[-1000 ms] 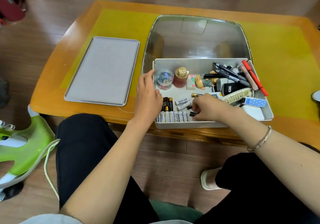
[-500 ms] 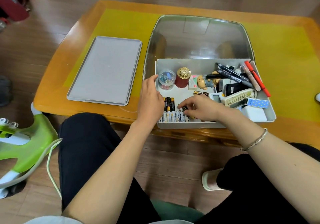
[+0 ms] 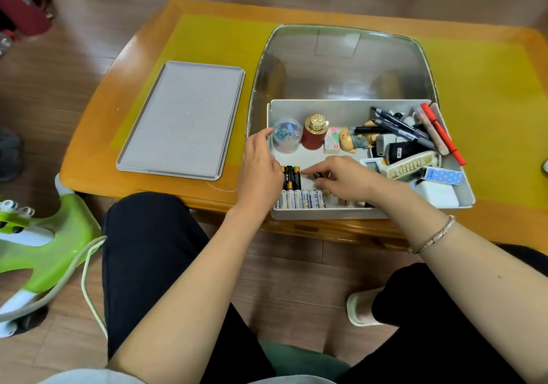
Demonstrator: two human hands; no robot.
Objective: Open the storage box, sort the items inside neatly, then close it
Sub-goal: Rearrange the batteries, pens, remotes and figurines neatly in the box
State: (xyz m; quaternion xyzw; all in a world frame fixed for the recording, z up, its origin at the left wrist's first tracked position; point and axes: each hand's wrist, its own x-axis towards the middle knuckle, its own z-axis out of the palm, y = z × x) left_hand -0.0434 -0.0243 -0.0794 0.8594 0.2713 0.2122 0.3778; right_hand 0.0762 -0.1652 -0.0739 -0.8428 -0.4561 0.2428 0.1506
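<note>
The white storage box (image 3: 367, 212) stands open at the table's near edge. In its front left corner lies a row of white batteries (image 3: 305, 199), with three black batteries (image 3: 292, 177) behind them. My left hand (image 3: 259, 170) is curled over the box's left wall, with its fingers down beside the batteries. My right hand (image 3: 345, 180) is inside the box and pinches one black battery (image 3: 318, 175) just right of the black ones. The grey lid (image 3: 184, 119) lies flat on the table to the left of the box.
Also in the box are a clear jar (image 3: 286, 136), a red bottle with a gold cap (image 3: 313, 134), a small figurine (image 3: 351, 143), pens (image 3: 397, 125), red markers (image 3: 441, 136) and remotes (image 3: 413, 165). A clear cover (image 3: 341, 63) lies behind the box. A green appliance (image 3: 44, 241) stands on the floor at left.
My right hand has moved left and a little back inside the box, and a black battery now shows at its fingertips. More white batteries lie in the row. My left hand stays at the wall.
</note>
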